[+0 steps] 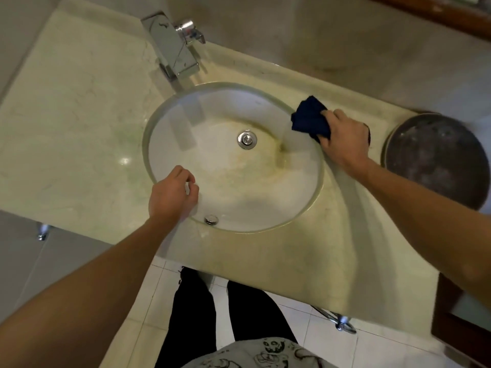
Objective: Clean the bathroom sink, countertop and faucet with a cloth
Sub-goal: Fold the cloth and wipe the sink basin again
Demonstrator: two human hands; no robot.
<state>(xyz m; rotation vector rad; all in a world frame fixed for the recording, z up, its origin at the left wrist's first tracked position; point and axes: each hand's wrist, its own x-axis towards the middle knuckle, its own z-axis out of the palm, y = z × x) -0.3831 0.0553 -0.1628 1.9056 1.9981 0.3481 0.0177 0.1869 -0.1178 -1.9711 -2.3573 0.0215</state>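
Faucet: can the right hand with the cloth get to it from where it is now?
Probably yes. The right hand presses the dark blue cloth on the sink's right rim, and the countertop between there and the faucet shows nothing standing in the way. The left hand hangs low, clear of that path.

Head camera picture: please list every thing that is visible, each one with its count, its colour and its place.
sink: one, white with yellowish stains, set in the countertop, centre
drain stopper: one, chrome, bottom of the basin
overflow cap: one, chrome, near wall of the basin
faucet: one, chrome, behind the sink
countertop: one, cream marble, around the sink
cloth: one, dark blue, on the sink's right rim
round dish: one, dark grey, right end of the counter
floor tiles: several, white, below the counter
left hand: one, empty, over the basin's near left rim
right hand: one, gripping the cloth
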